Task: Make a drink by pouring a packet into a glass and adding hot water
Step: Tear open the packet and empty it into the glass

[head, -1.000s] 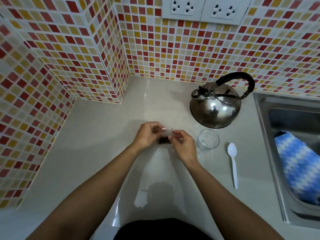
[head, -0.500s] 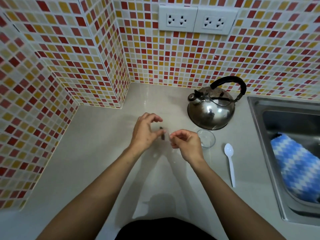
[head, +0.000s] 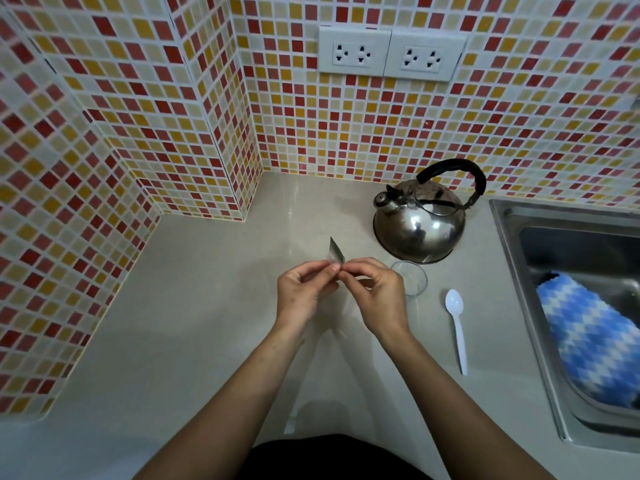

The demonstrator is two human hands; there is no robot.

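A small dark packet (head: 336, 252) sticks up from between my fingertips above the grey counter. My left hand (head: 304, 292) and my right hand (head: 374, 292) meet at its lower end, both pinching it. A short clear glass (head: 412, 280) stands upright just right of my right hand, partly hidden by it. Behind the glass sits a shiny steel kettle (head: 419, 225) with a black handle. A white plastic spoon (head: 457, 323) lies on the counter to the right of the glass.
A steel sink (head: 512, 271) takes up the right edge, with a blue-and-white cloth (head: 588, 341) inside. Mosaic tiled walls close off the back and left. Two wall sockets (head: 388, 55) sit above the kettle. Bare counter (head: 190, 306) lies to the left of my hands.
My hands, apart half a second ago, have come together again and the packet now stands upright above my fingers. The view has tilted up slightly.
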